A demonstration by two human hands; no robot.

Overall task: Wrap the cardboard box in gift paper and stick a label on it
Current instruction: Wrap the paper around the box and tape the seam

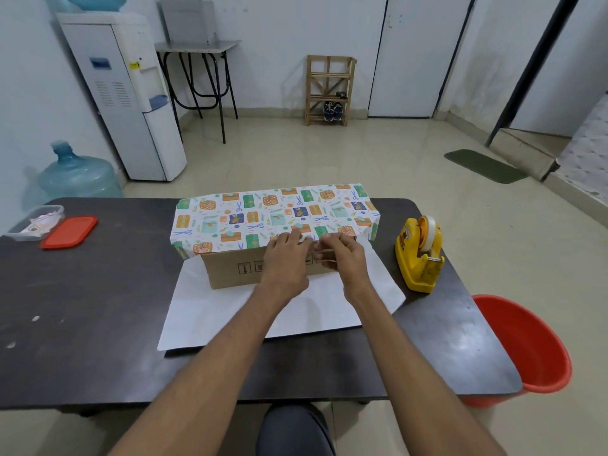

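On the left of the table [82,307] sit one clear tub [23,230] and one red lid [69,232], with a wide strip of dark tabletop between them and the paper. One cardboard box [230,271] stands mid-table, with one sheet of gift paper [273,212] folded over its top and the white underside spread flat, ending short of the table's near edge. The left hand [286,255] presses straight fingers on the paper's edge at the box's top front. The right hand [342,258], fingers bent, pinches that same edge. One tape dispenser [419,255] stands near the paper's right side, and one red bucket [526,347] is on the floor beyond.
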